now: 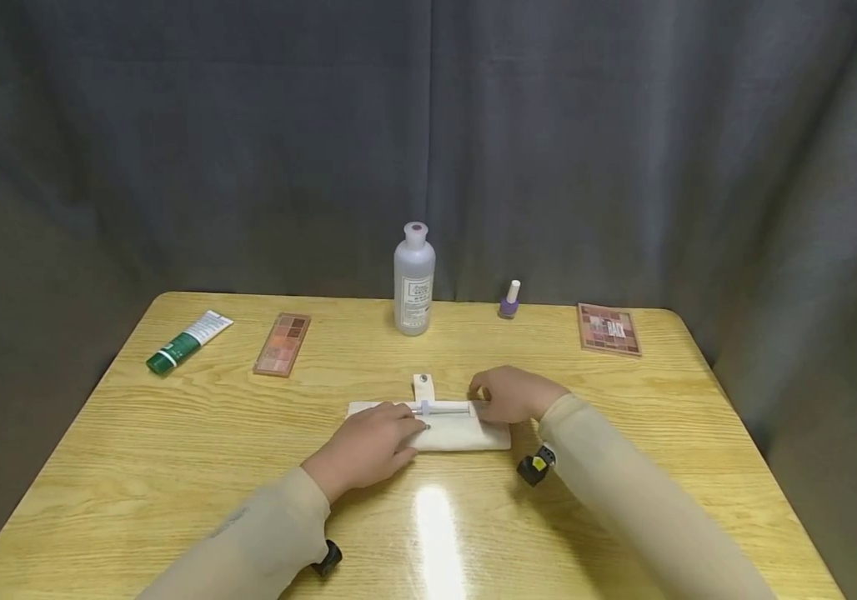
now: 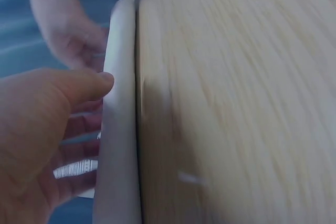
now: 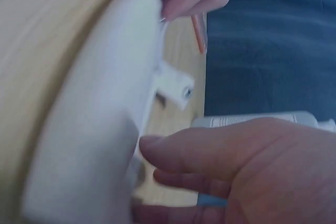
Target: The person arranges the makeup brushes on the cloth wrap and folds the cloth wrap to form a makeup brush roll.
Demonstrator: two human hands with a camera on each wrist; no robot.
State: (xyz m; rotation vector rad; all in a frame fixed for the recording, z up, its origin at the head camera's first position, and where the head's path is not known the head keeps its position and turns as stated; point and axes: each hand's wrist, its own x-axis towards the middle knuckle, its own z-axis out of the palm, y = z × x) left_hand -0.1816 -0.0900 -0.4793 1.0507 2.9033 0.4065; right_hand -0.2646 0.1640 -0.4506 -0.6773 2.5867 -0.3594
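Observation:
A flat white pouch [image 1: 451, 435] lies in front of me, its short strap [image 1: 424, 388] with a metal snap pointing away. Along its far part shows a slim pale rod [image 1: 447, 408] with a lavender band; its kind is unclear. My left hand [image 1: 370, 443] rests on the pouch's left half, fingers fairly straight across the top. In the left wrist view the thumb of my left hand [image 2: 47, 124] touches the front edge. At the far right corner, my right hand [image 1: 513, 395] holds the pouch with curled fingers, thumb against its edge in the right wrist view.
Behind the pouch stands a clear bottle [image 1: 413, 292]. A purple nail polish bottle [image 1: 508, 302] and a square makeup palette [image 1: 608, 330] are to the right. On the left lie a narrow eyeshadow palette [image 1: 282, 345] and a green-white tube [image 1: 188, 342]. A dark curtain [image 1: 286, 167] hangs behind the table.

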